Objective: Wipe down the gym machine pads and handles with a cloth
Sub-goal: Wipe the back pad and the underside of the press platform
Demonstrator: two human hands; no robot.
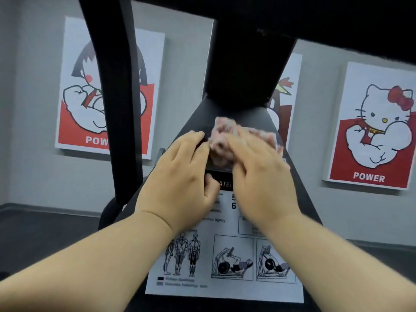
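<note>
A pink fluffy cloth (pixel 227 136) lies bunched on the sloped black panel (pixel 198 118) of the gym machine, just above its white instruction sticker (pixel 225 287). My right hand (pixel 258 176) lies flat over the cloth's right side and presses it against the panel; its fingers look blurred. My left hand (pixel 182 174) rests on the panel beside the cloth with fingers spread, the fingertips touching the cloth's left edge and the thumb tucked under the palm.
A thick black frame beam (pixel 252 64) crosses overhead and drops to the panel's top. A curved black bar (pixel 117 97) stands at the left. Red and white posters (pixel 373 122) hang on the grey wall behind. Dark floor lies below on both sides.
</note>
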